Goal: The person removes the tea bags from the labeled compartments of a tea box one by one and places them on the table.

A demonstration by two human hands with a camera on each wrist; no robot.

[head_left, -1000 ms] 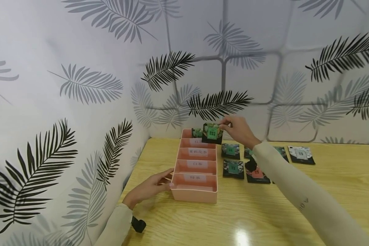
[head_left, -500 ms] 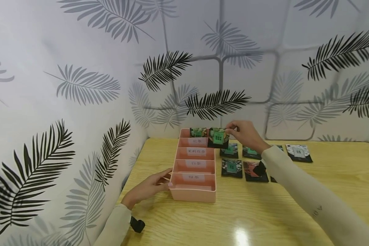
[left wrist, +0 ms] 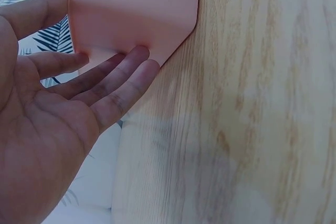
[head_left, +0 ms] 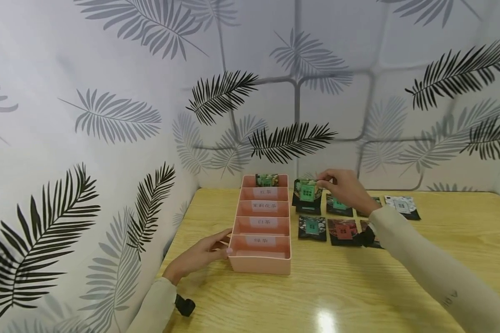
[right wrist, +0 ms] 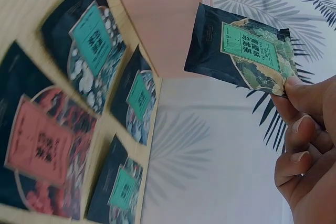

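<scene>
My right hand [head_left: 345, 187] pinches a black tea sachet [head_left: 307, 192] with a green label by one corner, between thumb and fingers. In the head view this sachet overlaps another dark one behind the box's right side; the right wrist view shows it raised above the table sachets. A pink divided box [head_left: 260, 265] with labelled compartments stands at centre. One green-labelled sachet [head_left: 266, 180] sits upright in its rearmost compartment. My left hand [head_left: 202, 254] rests against the box's front left side, its fairly straight fingers [left wrist: 118, 98] touching the pink wall.
Two rows of tea sachets lie right of the box, among them a black-and-white one [head_left: 312, 228], a red-labelled one [head_left: 343, 232] and a white one [head_left: 402, 206]. A leaf-patterned curtain [head_left: 337, 115] borders the wooden table [head_left: 250, 300] behind and at left.
The right hand has carried the sachet rightward and slightly down, from over the box's rear right corner to beside the box. The left hand stays at the box.
</scene>
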